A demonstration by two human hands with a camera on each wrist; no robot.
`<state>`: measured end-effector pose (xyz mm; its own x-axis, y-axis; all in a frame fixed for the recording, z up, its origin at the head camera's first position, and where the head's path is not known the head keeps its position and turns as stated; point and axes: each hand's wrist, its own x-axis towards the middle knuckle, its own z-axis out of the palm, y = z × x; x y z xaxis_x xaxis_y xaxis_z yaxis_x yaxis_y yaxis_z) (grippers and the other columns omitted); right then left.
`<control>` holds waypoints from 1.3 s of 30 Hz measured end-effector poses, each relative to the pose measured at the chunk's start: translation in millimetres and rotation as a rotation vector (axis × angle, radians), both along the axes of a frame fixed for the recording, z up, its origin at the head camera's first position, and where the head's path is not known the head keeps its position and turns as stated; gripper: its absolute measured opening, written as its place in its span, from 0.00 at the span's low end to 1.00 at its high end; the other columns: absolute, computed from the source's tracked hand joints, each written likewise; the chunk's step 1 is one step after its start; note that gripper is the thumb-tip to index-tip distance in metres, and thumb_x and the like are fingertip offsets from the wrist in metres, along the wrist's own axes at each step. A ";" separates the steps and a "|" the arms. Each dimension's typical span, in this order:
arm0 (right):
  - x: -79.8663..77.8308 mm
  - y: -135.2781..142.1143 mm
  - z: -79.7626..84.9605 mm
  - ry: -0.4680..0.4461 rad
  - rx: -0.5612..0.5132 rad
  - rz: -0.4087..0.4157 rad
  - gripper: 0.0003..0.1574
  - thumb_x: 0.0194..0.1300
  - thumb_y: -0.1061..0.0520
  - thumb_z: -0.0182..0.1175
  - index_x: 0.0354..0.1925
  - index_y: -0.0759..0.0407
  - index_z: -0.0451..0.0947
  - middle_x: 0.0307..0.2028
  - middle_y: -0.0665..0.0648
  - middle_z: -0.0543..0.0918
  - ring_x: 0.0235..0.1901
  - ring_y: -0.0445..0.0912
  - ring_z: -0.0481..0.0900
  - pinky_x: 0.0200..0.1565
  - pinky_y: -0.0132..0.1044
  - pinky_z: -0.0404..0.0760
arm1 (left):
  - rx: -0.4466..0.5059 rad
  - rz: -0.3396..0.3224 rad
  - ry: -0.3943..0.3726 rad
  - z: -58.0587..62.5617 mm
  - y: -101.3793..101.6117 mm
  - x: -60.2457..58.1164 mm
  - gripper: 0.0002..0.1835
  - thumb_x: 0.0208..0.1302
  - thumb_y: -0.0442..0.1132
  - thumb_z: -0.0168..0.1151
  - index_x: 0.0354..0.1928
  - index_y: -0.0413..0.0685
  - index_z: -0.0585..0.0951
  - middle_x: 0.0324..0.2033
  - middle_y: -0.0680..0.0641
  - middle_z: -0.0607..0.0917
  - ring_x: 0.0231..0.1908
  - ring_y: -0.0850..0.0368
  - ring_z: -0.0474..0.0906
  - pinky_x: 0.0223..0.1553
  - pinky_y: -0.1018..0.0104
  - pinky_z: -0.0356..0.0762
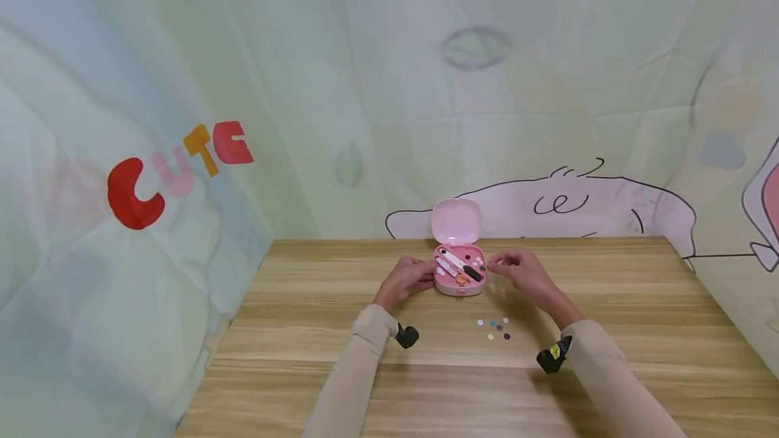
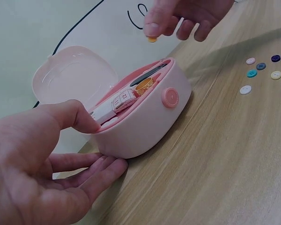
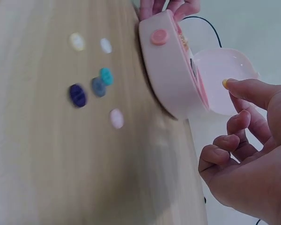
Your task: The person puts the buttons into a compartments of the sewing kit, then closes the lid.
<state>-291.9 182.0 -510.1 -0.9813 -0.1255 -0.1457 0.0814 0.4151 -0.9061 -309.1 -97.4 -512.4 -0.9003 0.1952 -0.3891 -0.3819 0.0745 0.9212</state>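
Note:
A pink sewing box (image 1: 459, 289) stands on the table with its lid (image 1: 456, 220) raised. Its tray holds a measuring tape (image 2: 125, 99), an orange ring-shaped item (image 2: 144, 86), a black-handled tool (image 1: 471, 273) and several small buttons. My left hand (image 1: 412, 278) steadies the box from the left, thumb on the rim and fingers low against the side wall. Above the box's right end, my right hand (image 1: 517, 270) pinches a yellow button (image 2: 152, 39) between thumb and index finger; its other fingers curl loosely.
Several loose buttons lie on the wooden table in front of the box, among them a white one (image 2: 245, 90), a teal one (image 2: 252, 73) and a dark purple one (image 2: 276, 58). A printed cloth backdrop (image 1: 365, 174) hangs right behind the table's far edge.

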 end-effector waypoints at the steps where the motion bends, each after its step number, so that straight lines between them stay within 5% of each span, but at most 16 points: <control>1: -2.6 -1.9 1.1 -0.008 -0.008 -0.007 0.16 0.73 0.48 0.65 0.49 0.58 0.84 0.46 0.59 0.80 0.46 0.57 0.72 0.40 0.40 0.76 | 0.001 0.000 0.001 -0.2 0.1 0.0 0.13 0.73 0.36 0.64 0.50 0.30 0.84 0.39 0.42 0.87 0.37 0.57 0.83 0.50 0.63 0.87; 7: -13.8 -11.3 4.6 -0.058 -0.041 -0.030 0.18 0.73 0.48 0.65 0.52 0.59 0.83 0.53 0.60 0.80 0.54 0.58 0.73 0.48 0.45 0.78 | 0.011 0.006 0.009 -2.5 1.3 -0.7 0.13 0.73 0.35 0.64 0.50 0.29 0.84 0.39 0.41 0.87 0.37 0.57 0.83 0.49 0.63 0.87; 28: -28.5 -29.2 1.4 -0.090 -0.079 -0.077 0.17 0.74 0.50 0.64 0.53 0.61 0.82 0.51 0.60 0.79 0.51 0.56 0.71 0.44 0.42 0.75 | 0.010 0.007 0.015 -5.9 1.7 -2.8 0.14 0.73 0.35 0.64 0.50 0.29 0.83 0.40 0.42 0.88 0.38 0.56 0.83 0.51 0.61 0.86; 39: -27.1 -25.1 -2.6 -0.077 -0.101 -0.073 0.27 0.72 0.47 0.67 0.65 0.54 0.79 0.53 0.60 0.75 0.47 0.56 0.70 0.40 0.40 0.76 | 0.019 -0.001 0.020 -7.4 1.2 -3.4 0.15 0.73 0.35 0.63 0.52 0.27 0.82 0.41 0.41 0.87 0.38 0.57 0.83 0.53 0.60 0.85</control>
